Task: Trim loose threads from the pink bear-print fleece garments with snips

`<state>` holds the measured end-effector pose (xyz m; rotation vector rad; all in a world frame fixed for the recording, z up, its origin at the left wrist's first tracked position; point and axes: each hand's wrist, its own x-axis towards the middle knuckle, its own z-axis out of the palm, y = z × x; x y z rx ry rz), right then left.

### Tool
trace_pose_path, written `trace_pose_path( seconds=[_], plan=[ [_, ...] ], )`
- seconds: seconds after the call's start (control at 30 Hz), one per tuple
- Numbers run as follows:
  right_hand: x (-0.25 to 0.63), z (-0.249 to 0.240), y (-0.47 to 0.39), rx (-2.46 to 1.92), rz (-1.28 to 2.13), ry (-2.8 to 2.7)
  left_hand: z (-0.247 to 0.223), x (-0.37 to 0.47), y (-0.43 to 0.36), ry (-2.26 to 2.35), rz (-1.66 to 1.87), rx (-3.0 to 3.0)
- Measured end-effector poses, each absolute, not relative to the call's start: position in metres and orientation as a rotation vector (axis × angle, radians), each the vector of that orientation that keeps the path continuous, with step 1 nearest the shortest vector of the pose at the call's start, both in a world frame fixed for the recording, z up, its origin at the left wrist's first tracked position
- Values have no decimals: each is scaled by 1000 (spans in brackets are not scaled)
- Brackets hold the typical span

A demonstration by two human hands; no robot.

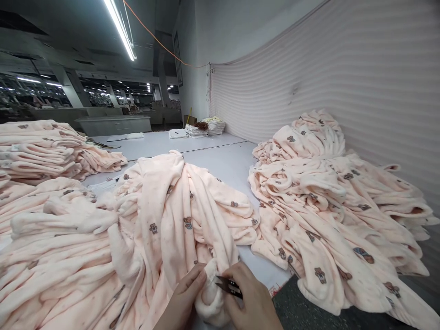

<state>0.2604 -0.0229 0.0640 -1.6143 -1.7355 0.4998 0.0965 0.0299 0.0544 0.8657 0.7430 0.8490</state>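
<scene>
Two hands work at six o'clock on the counter [223,160]: the left's [187,293] fingers pinch one pink garment's [172,206] white edge, the right's [245,291] close around one black snips [228,286].

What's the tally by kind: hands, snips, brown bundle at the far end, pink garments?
Left hand and right hand: 2
Snips: 1
Brown bundle: 1
Total: 4
Pink garments left out: heaped and overlapping, can't count them.
</scene>
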Motion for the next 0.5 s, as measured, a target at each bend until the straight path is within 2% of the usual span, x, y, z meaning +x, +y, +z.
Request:
trace_pose_path(
  seconds=[0.33,0.5],
  plan=[
    [251,65,-24,-1668,372,-1753,50,92,35,657,745,948],
    [256,72,-23,-1583,528,-1587,60,85,31,724,707,972]
  ],
)
